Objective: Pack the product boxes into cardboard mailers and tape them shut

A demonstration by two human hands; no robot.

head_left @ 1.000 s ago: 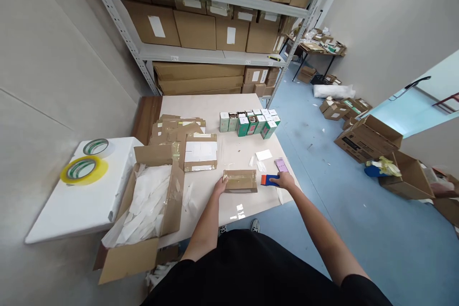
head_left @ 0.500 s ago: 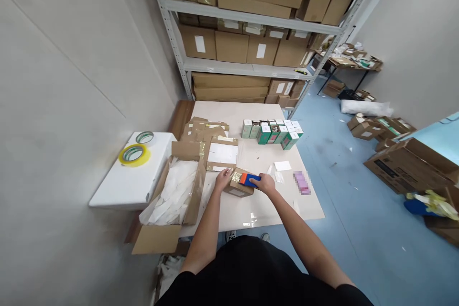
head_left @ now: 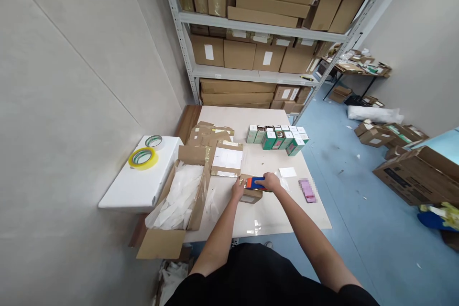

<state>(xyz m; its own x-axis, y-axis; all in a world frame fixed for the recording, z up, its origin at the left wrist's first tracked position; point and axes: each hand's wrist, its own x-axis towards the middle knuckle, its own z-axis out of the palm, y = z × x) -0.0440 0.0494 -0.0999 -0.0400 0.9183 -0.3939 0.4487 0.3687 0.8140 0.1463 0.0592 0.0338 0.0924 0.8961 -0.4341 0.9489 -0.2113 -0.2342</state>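
Observation:
A small brown cardboard box [head_left: 251,197] sits on the table close to my body, with a pale label on its near side. My left hand [head_left: 237,188] grips the box at its left end, fingers bent against its edge. In my right hand [head_left: 271,181] is a blue and orange tape dispenser [head_left: 255,183], held flat over the top of the box. The dispenser covers much of that top face. Just behind lies a flattened piece of cardboard with a white sheet [head_left: 227,158] on it.
Green and white cartons [head_left: 279,138] stand at the table's far right. An open carton of white packing sheets [head_left: 177,196] is on the left, beside tape rolls [head_left: 143,158] on a white surface. Nearby are a white card [head_left: 287,172] and a pink blurred item [head_left: 307,190]. Shelving [head_left: 251,72] rises behind.
The view has shifted slightly. The box has turned a little, its near side now squarer to me. My left hand has moved down along its left end; the dispenser stays over the top.

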